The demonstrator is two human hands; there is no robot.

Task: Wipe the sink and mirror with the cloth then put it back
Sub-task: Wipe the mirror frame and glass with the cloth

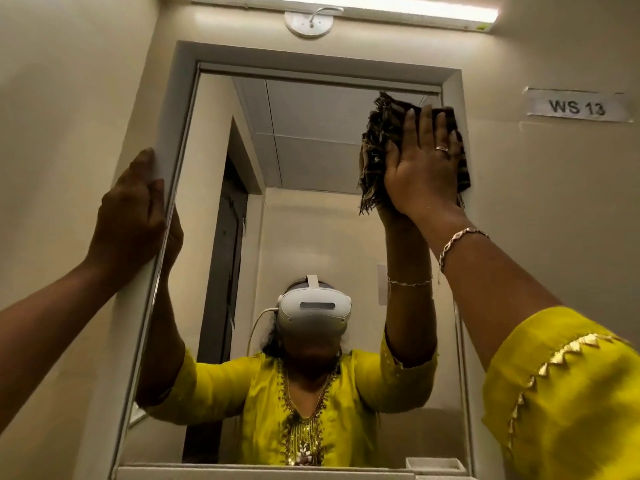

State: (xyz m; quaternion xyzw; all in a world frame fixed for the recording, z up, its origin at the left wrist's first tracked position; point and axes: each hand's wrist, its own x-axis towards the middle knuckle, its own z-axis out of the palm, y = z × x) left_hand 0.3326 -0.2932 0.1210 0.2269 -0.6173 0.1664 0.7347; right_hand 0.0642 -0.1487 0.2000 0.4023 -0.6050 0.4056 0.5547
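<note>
A tall mirror (311, 161) in a pale frame fills the middle of the view. My right hand (424, 164) lies flat with fingers spread, pressing a dark, frayed cloth (379, 140) against the glass near the mirror's upper right corner. My left hand (130, 216) grips the left edge of the mirror frame at mid height. The glass reflects a person in a yellow top wearing a headset. The sink is out of view below.
A tube light (346, 5) and a round ceiling fitting (308, 24) sit above the mirror. A label reading WS 13 (576, 106) is stuck on the right wall. A narrow ledge (263, 472) runs under the mirror.
</note>
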